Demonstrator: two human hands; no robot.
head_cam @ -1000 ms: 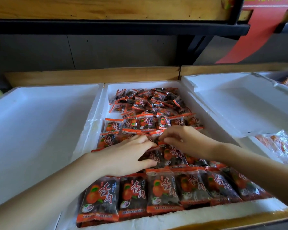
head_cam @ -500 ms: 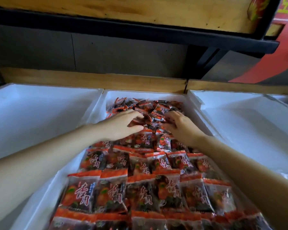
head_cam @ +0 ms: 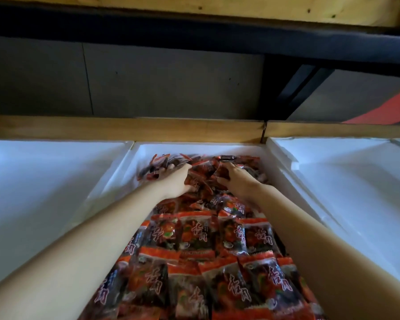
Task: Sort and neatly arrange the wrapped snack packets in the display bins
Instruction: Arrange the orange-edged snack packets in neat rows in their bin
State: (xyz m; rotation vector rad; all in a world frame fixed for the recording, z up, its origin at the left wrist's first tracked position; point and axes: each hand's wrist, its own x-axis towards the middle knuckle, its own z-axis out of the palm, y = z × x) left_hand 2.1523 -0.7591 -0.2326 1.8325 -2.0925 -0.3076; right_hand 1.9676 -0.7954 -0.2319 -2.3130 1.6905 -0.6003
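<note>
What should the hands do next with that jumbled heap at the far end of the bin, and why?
Probably pull a few packets from the jumbled heap toward the person and lay them flat as another row. Both the left hand and right hand are on that heap at the back of the middle bin, while the nearer packets already lie in flat rows.
</note>
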